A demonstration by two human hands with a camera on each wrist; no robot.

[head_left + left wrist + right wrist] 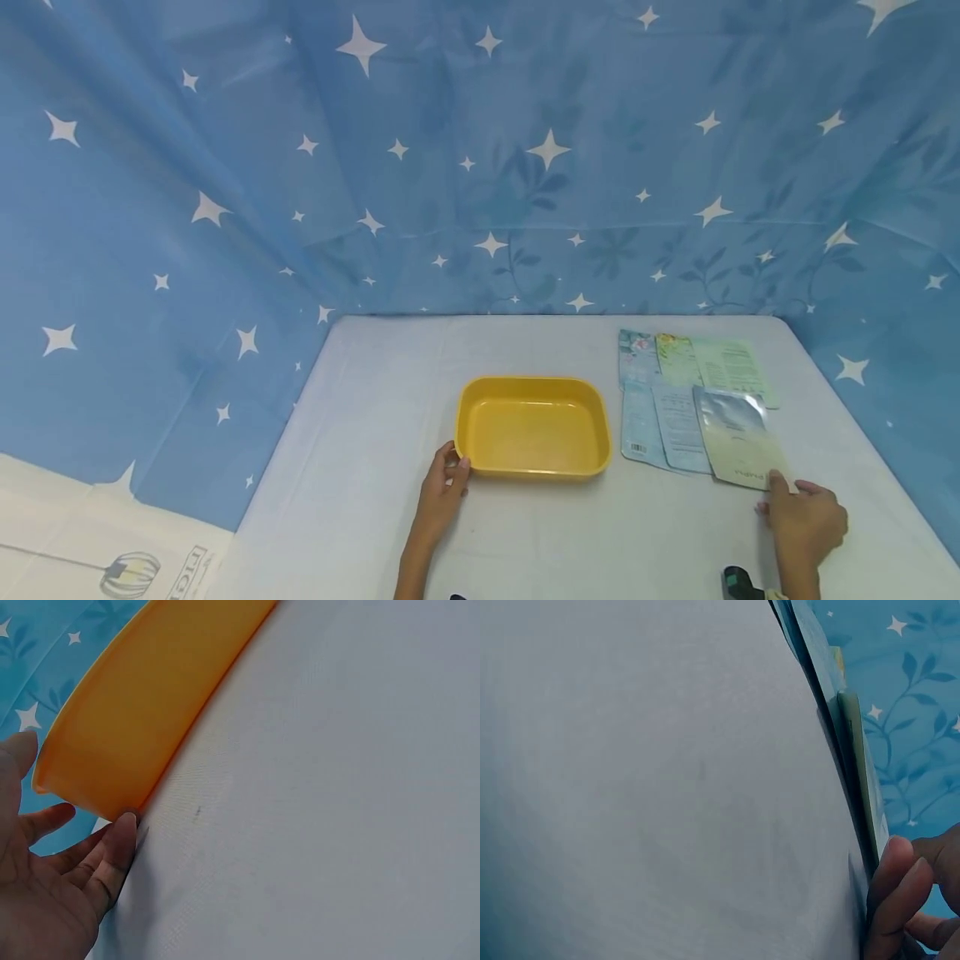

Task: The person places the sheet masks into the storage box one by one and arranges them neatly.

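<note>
A yellow rectangular plastic tray (532,476) stands on the white table with nothing inside. My left hand (441,493) holds its near left corner; in the left wrist view the thumb (22,750) is by the rim and the fingers (120,836) lie low at the corner. To the tray's right, several flat packets like sheet masks overlap in two rows. Nearest of them is a silver and pale green foil packet (741,446), its lower right corner pinched by my right hand (810,521). That packet's edge (861,765) is seen side-on in the right wrist view.
Other packets include a light blue one (639,425), a floral one (637,354), a yellow-green one (677,358) and a green one (733,367). A small black device (738,581) shows by the right wrist. A blue star-patterned curtain (525,167) surrounds the white table (390,400).
</note>
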